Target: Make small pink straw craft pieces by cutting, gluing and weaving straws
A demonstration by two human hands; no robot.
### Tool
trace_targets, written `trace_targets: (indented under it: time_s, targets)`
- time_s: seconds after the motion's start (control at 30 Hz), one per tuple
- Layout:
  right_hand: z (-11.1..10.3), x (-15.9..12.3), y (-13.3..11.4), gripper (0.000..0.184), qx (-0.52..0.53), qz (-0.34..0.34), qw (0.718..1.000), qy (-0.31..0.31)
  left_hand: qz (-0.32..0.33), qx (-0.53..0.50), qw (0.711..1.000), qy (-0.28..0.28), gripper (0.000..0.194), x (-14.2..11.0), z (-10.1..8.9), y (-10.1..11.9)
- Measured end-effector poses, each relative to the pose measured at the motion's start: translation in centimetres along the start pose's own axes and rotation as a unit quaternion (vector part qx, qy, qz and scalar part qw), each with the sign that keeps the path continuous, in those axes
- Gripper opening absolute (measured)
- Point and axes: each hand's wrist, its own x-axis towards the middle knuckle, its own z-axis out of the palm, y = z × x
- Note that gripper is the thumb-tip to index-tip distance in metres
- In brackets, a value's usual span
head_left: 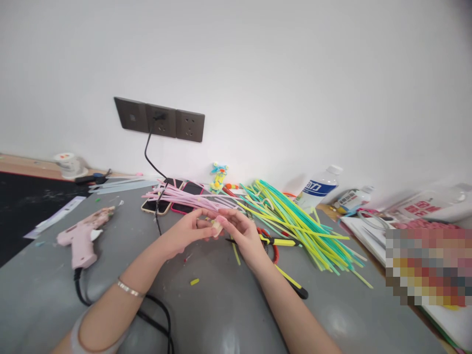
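Observation:
My left hand (197, 229) and my right hand (241, 233) meet over the middle of the grey table. Their fingertips are closed together on a small pale pink and cream piece (218, 226), partly covered by the fingers; its kind is unclear. Pink pipe cleaners (188, 197) lie just beyond my left hand. Pliers (280, 241) with yellow and black handles lie beside and partly behind my right hand and wrist. To the right spreads a bundle of yellow, green and teal pipe cleaners (298, 221).
A pink glue gun (79, 236) lies at left, its black cord running across the table. Two phones (157, 205) lie under the pink stems. A small colourful figure (218, 177) stands by the wall. A bottle (319, 189) and papers (368, 241) are at right.

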Motion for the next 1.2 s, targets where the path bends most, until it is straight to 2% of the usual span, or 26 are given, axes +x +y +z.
trace_targets:
  time_s: [0.1,0.17,0.27,0.33,0.4,0.5,0.57,0.6,0.67,0.8,0.9,0.97,1.03,1.1,1.2]
  targets:
    - [-0.1,0.0,0.2,0.038,0.009,-0.011,1.0,-0.007,-0.005,-0.027,1.0,-0.006,0.038,0.1,0.0,-0.1]
    - [-0.3,0.0,0.5,0.038,-0.01,-0.041,0.999,0.006,0.001,-0.048,0.999,0.012,0.037,0.3,-0.2,-0.3]
    - [0.0,0.1,1.1,0.025,-0.118,-0.097,0.987,0.05,0.056,-0.124,0.986,0.1,0.036,0.8,-0.9,-0.3]
    - [1.1,0.1,1.5,0.012,-0.234,-0.13,0.963,0.04,0.1,-0.181,0.964,0.168,0.034,1.2,-1.7,-0.3]
    - [2.8,0.0,2.0,0.007,-0.345,-0.156,0.926,-0.017,0.126,-0.208,0.947,0.208,0.031,1.5,-2.3,-0.4]
    - [5.5,-0.3,2.8,0.017,-0.466,-0.163,0.866,-0.076,0.136,-0.217,0.939,0.227,0.031,1.7,-2.7,-0.3]
    - [6.6,-0.5,3.3,0.016,-0.496,-0.157,0.847,-0.107,0.132,-0.216,0.941,0.224,0.033,1.6,-2.5,-0.3]
    - [6.9,-0.5,3.6,0.014,-0.496,-0.153,0.847,-0.117,0.128,-0.216,0.943,0.22,0.034,1.6,-2.3,-0.3]
    - [7.0,-0.4,4.0,0.013,-0.472,-0.145,0.862,-0.119,0.117,-0.218,0.944,0.217,0.039,1.5,-2.0,-0.3]
    - [5.8,-0.1,3.7,0.017,-0.36,-0.122,0.92,-0.102,0.115,-0.226,0.941,0.222,0.045,1.6,-1.9,-0.4]
    - [3.7,0.3,2.4,0.016,-0.267,-0.096,0.956,-0.077,0.128,-0.22,0.943,0.214,0.04,1.6,-2.1,-0.6]
    - [1.6,0.8,1.2,0.016,-0.207,-0.077,0.975,-0.036,0.125,-0.199,0.952,0.198,0.036,1.5,-2.1,-0.7]
    - [-0.7,1.2,0.0,0.021,-0.12,-0.045,0.992,0.012,0.108,-0.147,0.97,0.16,0.034,1.4,-2.0,-0.8]
    - [-2.5,1.6,-0.8,0.024,-0.062,-0.033,0.995,0.077,0.078,-0.075,0.988,0.108,0.034,1.2,-1.7,-1.0]
    - [-3.5,1.8,-1.1,0.026,-0.012,0.0,0.995,0.098,0.046,0.007,0.998,0.046,0.034,1.1,-1.3,-1.3]
